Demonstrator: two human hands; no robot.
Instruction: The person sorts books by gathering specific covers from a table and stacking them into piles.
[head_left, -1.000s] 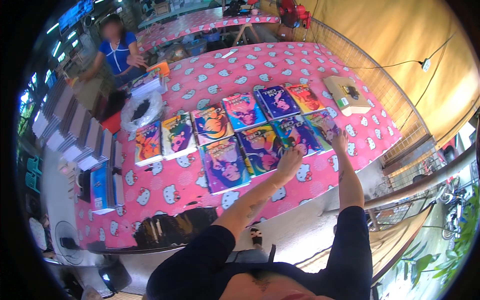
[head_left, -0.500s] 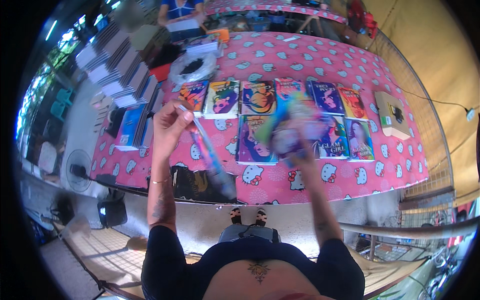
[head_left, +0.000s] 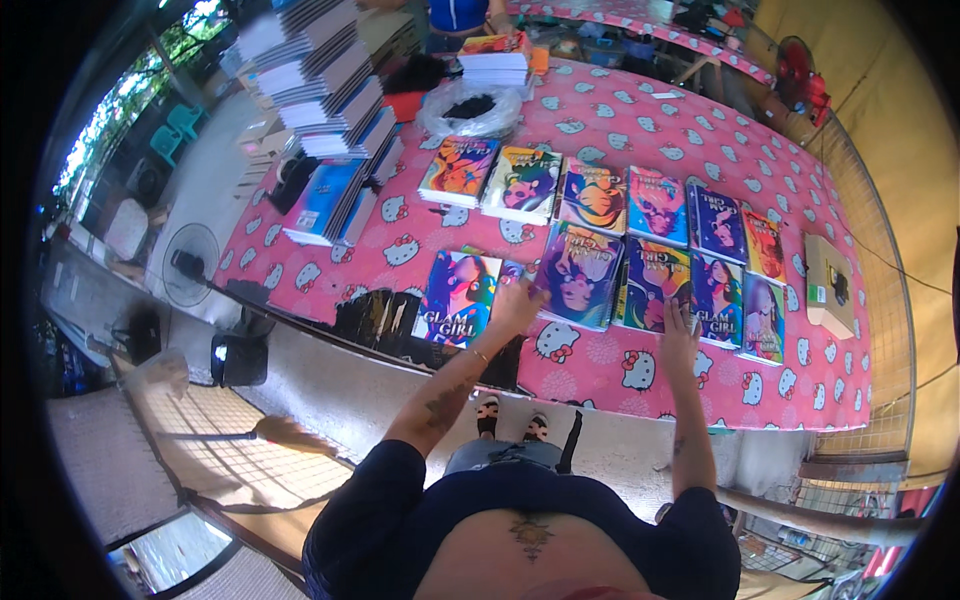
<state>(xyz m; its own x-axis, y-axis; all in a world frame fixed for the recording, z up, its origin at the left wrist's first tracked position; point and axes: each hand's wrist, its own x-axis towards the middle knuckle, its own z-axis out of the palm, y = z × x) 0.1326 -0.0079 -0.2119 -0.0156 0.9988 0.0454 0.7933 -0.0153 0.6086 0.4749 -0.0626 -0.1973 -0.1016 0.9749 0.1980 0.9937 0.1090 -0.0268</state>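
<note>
Colourful notebooks with illustrated covers lie in two rows on the pink table. My left hand (head_left: 514, 308) is low over the table, fingers apart, its fingertips at the left edge of a purple notebook (head_left: 578, 276). Partly under that hand is another purple cover, and beside it lies a blue and pink notebook (head_left: 458, 292). My right hand (head_left: 680, 335) rests its outstretched fingers on the lower right edge of a yellow and purple notebook (head_left: 650, 280). To its right is a teal notebook (head_left: 717, 290). In the far row, an orange notebook (head_left: 460, 168) sits leftmost.
Tall stacks of notebooks (head_left: 325, 85) stand at the left, near a blue-covered pile (head_left: 325, 200). A clear plastic bag (head_left: 440, 118) with dark contents lies behind the rows. A cardboard box (head_left: 826, 290) is at the right. Across the table stands another person (head_left: 457, 18).
My left hand has lowered from holding up a thin notebook. My right hand has set down the blurred colourful bundle. A blue and pink notebook now lies by my left hand; the view has shifted.
</note>
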